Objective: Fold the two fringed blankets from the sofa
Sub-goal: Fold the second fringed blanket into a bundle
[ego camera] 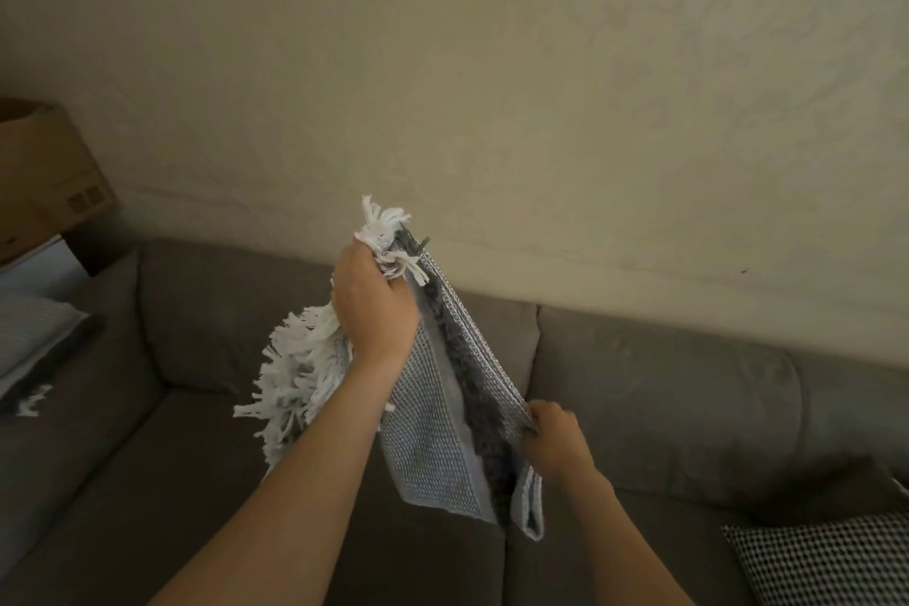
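Observation:
A grey woven blanket (428, 438) with white and dark fringe hangs folded in the air above the sofa (664, 399). My left hand (376, 305) grips its upper end, white tassels sticking out above and below my fist. My right hand (553, 433) pinches the blanket's right edge lower down, beside the dark fringe. A second blanket (34, 349), grey with a white fringe, lies on the sofa's left arm at the frame's left edge.
The grey-brown sofa stands against a cream wall (541, 113). A black-and-white checked cushion (826, 561) sits at the lower right. A cardboard box (44, 172) stands behind the sofa's left end.

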`<state>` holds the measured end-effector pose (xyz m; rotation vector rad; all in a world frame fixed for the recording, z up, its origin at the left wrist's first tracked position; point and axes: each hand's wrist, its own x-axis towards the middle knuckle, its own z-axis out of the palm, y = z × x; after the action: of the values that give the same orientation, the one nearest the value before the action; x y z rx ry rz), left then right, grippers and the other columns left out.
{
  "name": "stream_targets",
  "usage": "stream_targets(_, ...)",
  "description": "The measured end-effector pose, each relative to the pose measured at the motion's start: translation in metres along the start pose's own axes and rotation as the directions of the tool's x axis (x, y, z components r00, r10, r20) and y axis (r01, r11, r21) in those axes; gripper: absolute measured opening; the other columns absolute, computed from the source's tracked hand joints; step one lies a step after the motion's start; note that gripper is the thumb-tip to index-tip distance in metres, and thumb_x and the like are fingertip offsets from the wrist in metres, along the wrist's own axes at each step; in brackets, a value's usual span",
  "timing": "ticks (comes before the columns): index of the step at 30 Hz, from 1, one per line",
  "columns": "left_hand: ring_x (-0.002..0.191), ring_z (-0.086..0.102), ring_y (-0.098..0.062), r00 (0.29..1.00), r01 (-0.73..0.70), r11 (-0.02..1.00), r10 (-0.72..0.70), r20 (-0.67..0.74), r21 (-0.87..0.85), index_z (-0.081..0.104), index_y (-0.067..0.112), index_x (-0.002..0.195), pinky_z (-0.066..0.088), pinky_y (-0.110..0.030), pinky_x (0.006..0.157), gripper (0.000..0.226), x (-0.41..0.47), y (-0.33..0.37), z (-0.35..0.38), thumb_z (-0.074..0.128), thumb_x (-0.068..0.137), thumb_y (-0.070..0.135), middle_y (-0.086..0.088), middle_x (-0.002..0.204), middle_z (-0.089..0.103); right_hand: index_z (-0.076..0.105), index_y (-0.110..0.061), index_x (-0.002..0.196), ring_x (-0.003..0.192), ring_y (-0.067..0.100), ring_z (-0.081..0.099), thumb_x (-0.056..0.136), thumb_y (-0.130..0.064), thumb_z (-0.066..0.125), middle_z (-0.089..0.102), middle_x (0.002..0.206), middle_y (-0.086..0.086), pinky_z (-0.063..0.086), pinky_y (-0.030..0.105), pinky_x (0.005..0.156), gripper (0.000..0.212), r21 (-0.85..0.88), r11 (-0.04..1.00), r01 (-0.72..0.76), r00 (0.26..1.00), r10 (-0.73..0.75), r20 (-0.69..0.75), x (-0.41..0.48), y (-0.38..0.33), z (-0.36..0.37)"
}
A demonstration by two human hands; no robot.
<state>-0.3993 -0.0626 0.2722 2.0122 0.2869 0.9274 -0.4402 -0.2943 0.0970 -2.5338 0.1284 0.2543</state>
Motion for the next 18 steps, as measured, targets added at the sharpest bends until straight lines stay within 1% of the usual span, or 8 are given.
stream_targets(3, 0.089, 0.061, -0.031, 1.0, -0.022, 0.999, 0.022, 0.001, -0.024, 0.064, 0.009, 0.104, 0.053, -0.057, 0.083, 0.015, -0.003, 0.001, 0.001, 0.06, 0.093, -0.001, -0.004, 0.094, 0.064, 0.05, -0.017, 0.115, 0.081, 0.035, 0.056, 0.089, -0.008, 0.057, 0.067, 0.094, 0.011, 0.039, 0.038, 0.064, 0.028, 0.139, 0.99, 0.029, 0.977, 0.001, -0.215, -0.003, -0.009, -0.001)
stream_targets(6, 0.09, 0.061, -0.026, 0.997, -0.082, 0.994, 0.081, -0.014, -0.078, 0.067, 0.008, 0.108, 0.053, -0.049, 0.083, 0.021, -0.003, 0.006, -0.001, 0.06, 0.092, -0.004, 0.0, 0.096, 0.064, 0.043, -0.02, 0.101, 0.067, 0.026, 0.049, 0.091, -0.003, 0.059, 0.06, 0.081, 0.001, 0.033, 0.038, 0.051, 0.025, 0.114, 0.983, 0.147, 0.925, -0.096, -0.367, -0.008, -0.017, -0.001)
stream_targets(8, 0.091, 0.063, -0.026, 0.993, -0.119, 0.985, 0.117, -0.024, -0.124, 0.067, 0.01, 0.112, 0.054, -0.045, 0.082, 0.027, 0.0, 0.008, -0.003, 0.059, 0.091, -0.005, -0.002, 0.099, 0.068, 0.05, -0.024, 0.09, 0.064, 0.024, 0.052, 0.086, 0.004, 0.06, 0.059, 0.079, -0.003, 0.039, 0.036, 0.049, 0.03, 0.054, 0.966, 0.255, 0.882, -0.209, -0.423, -0.009, -0.019, 0.002)
stream_targets(9, 0.091, 0.064, -0.025, 0.991, -0.134, 0.979, 0.132, -0.02, -0.154, 0.067, 0.011, 0.114, 0.054, -0.044, 0.082, 0.029, 0.001, 0.01, -0.003, 0.058, 0.092, -0.005, -0.002, 0.1, 0.068, 0.058, -0.025, 0.09, 0.066, 0.024, 0.057, 0.083, 0.007, 0.061, 0.062, 0.083, -0.002, 0.046, 0.037, 0.052, 0.033, 0.035, 0.959, 0.282, 0.868, -0.24, -0.435, -0.007, -0.018, 0.004)
stream_targets(11, 0.091, 0.064, -0.024, 0.985, -0.168, 0.965, 0.17, -0.005, -0.202, 0.067, 0.011, 0.118, 0.054, -0.04, 0.081, 0.034, 0.003, 0.014, -0.003, 0.057, 0.091, -0.006, -0.003, 0.102, 0.069, 0.071, -0.022, 0.112, 0.08, 0.028, 0.066, 0.08, 0.01, 0.061, 0.068, 0.102, 0.002, 0.056, 0.042, 0.066, 0.046, 0.015, 0.956, 0.292, 0.871, -0.259, -0.418, -0.003, -0.018, 0.007)
stream_targets(14, 0.093, 0.065, -0.025, 0.978, -0.199, 0.956, 0.207, 0.015, -0.215, 0.066, 0.008, 0.12, 0.055, -0.041, 0.083, 0.036, 0.004, 0.017, -0.002, 0.056, 0.09, -0.007, -0.006, 0.105, 0.068, 0.045, -0.017, 0.151, 0.101, 0.035, 0.063, 0.078, 0.01, 0.057, 0.059, 0.132, 0.009, 0.054, 0.046, 0.083, 0.079, -0.036, 0.971, 0.237, 0.919, -0.236, -0.317, 0.001, -0.021, 0.01)
stream_targets(16, 0.093, 0.065, -0.024, 0.978, -0.196, 0.955, 0.205, 0.02, -0.222, 0.066, 0.007, 0.119, 0.056, -0.044, 0.084, 0.034, 0.005, 0.016, 0.0, 0.055, 0.09, -0.007, -0.007, 0.105, 0.068, 0.027, -0.017, 0.159, 0.106, 0.033, 0.057, 0.077, 0.004, 0.056, 0.05, 0.138, 0.008, 0.044, 0.043, 0.088, 0.089, -0.05, 0.984, 0.171, 0.941, -0.179, -0.286, -0.001, -0.028, 0.012)
stream_targets(18, 0.091, 0.065, -0.023, 0.98, -0.177, 0.956, 0.192, 0.042, -0.234, 0.066, 0.007, 0.118, 0.057, -0.042, 0.083, 0.034, 0.004, 0.016, 0.001, 0.054, 0.089, -0.008, -0.005, 0.103, 0.068, 0.018, -0.019, 0.161, 0.113, 0.031, 0.052, 0.078, -0.007, 0.06, 0.045, 0.141, 0.006, 0.038, 0.044, 0.092, 0.094, 0.007, 0.993, 0.118, 0.947, -0.11, -0.303, -0.003, -0.034, 0.012)
